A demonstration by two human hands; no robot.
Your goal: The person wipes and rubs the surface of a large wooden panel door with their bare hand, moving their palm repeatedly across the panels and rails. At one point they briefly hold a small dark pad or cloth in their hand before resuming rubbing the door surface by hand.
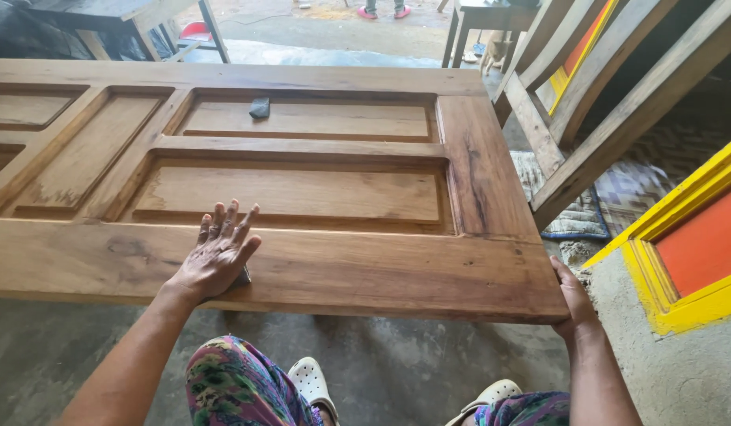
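Left hand (217, 254): laid flat, fingers spread, palm pressing a small dark pad (242, 277) against the near rail of a panelled wooden door (365, 268); only a corner of the pad shows beneath the heel of the hand, so its kind cannot be told for certain, though it looks like a sanding block or folded abrasive. Right hand (572, 296): curled around the near right corner of the door, fingers hidden under the edge, thumb side up, apparently steadying the piece. Door: lies flat and raised off the concrete floor (397, 371), its support out of sight; recessed panels run across it, grain bare and unpainted. Second dark block (260, 108): rests loose in the far upper panel, well apart from both hands. Condition of surface: near rail and right stile appear smooth and even in tone; paler, scuffed patches show in the left panels, which suggests that smoothing is well along at the near edge and unfinished further left, as a judgement only. Surroundings: bare timber frames (586, 102) leaning at right, a yellow and orange painted panel (697, 244) beside them, patterned cloth and pale sandals (312, 380) of the wearer below.
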